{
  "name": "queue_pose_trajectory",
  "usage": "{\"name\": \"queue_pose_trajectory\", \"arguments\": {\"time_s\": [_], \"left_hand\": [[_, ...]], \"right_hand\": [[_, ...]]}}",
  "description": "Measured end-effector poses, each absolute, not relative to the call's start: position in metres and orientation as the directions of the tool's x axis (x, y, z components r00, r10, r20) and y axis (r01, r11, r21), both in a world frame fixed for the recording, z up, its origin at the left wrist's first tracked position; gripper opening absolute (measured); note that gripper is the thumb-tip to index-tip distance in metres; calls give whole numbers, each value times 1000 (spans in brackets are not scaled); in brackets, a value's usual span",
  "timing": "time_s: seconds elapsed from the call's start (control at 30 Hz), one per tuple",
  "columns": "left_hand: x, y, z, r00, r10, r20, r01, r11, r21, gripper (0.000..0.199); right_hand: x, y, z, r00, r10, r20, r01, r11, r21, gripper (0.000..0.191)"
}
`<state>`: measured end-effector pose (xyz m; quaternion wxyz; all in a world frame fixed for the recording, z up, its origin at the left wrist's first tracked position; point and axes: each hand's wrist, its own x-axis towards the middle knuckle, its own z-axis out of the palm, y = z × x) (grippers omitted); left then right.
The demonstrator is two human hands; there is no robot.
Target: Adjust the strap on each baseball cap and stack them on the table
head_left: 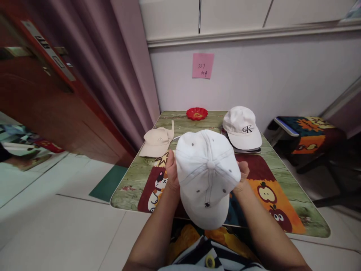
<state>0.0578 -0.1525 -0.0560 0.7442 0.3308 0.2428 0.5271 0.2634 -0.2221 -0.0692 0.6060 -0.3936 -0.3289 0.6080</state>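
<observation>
Between my two hands a white baseball cap [207,162] is held up over the near part of the table, its brim toward me and a small dark emblem near the brim. My left hand [172,171] grips its left side, thumb up. On the right side, my right hand [241,176] is closed on the cap's edge, its fingers partly hidden behind it. A beige cap [158,141] with a loose strap sits on the table left of my hands. To the right is a white cap with dark letters [243,128], stacked on other, darker headwear.
A red scalloped dish [197,113] stands at the back of the green wood-patterned table [126,188]. A printed cartoon mat [270,188] lies across it. A pink note [203,66] is on the wall. At right is a cloth-covered stool [307,131]; a wooden door [70,105] stands left.
</observation>
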Motion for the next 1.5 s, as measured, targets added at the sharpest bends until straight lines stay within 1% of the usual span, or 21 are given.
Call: {"name": "queue_pose_trajectory", "arguments": {"time_s": [0.07,0.1,0.17,0.27,0.4,0.43,0.5,0.6,0.63,0.67,0.73,0.83,0.87,0.93,1.0,1.1,1.13,1.2,1.27,1.33,1.5], "left_hand": [[60,-160,-60,412,911,10,-625,275,730,92],[62,-164,-62,441,897,13,-620,294,727,99],[65,-169,-66,478,878,-1,-613,335,716,103],[72,-170,-66,528,849,-21,-613,397,683,96],[79,-162,-56,512,859,-22,-671,415,614,67],[80,-159,-52,500,865,-25,-691,417,591,61],[77,-150,-44,468,884,-13,-737,398,546,54],[68,-132,-35,415,910,19,-802,356,480,52],[65,-126,-33,403,915,26,-818,347,459,51],[62,-121,-33,397,917,28,-829,345,440,51],[58,-112,-38,386,922,29,-849,342,404,51],[59,-106,-55,407,913,8,-842,372,392,55],[61,-105,-63,431,902,-8,-824,397,403,59],[66,-105,-79,480,876,-51,-782,454,428,67],[71,-107,-93,519,847,-111,-738,510,443,70],[75,-110,-108,558,805,-201,-676,582,453,63],[76,-111,-111,571,790,-221,-656,602,455,60],[77,-111,-115,589,772,-238,-632,624,460,55],[77,-111,-115,589,769,-247,-618,626,476,50],[78,-111,-115,575,776,-258,-613,618,493,46],[77,-110,-116,572,770,-284,-613,631,476,40]], "right_hand": [[261,-217,-74,74,996,-49,-564,1,-826,96],[260,-214,-76,82,996,-37,-602,20,-799,93],[259,-209,-79,96,995,-25,-621,40,-783,85],[259,-203,-82,117,992,-47,-624,37,-780,73],[259,-192,-77,156,984,-83,-681,47,-730,60],[258,-191,-74,136,986,-94,-709,30,-705,58],[253,-191,-70,24,993,-115,-769,-55,-636,59],[237,-206,-73,-212,970,-116,-810,-241,-535,69],[229,-214,-77,-264,957,-117,-811,-286,-511,69],[220,-223,-82,-298,946,-128,-812,-321,-488,63],[205,-239,-92,-286,939,-190,-831,-342,-439,45],[198,-244,-94,-180,944,-278,-867,-286,-408,38],[202,-239,-89,-138,945,-298,-870,-260,-420,37],[220,-221,-70,-36,953,-299,-857,-184,-482,36],[249,-197,-44,90,976,-199,-810,-45,-585,39],[307,-158,-5,260,966,15,-657,188,-730,41],[328,-147,4,328,942,66,-597,261,-758,38],[367,-127,11,431,894,118,-504,348,-790,32],[399,-114,3,553,830,76,-434,365,-824,24],[422,-109,-17,692,722,22,-301,317,-899,18],[445,-122,-75,784,621,-2,-156,193,-969,22]]}}
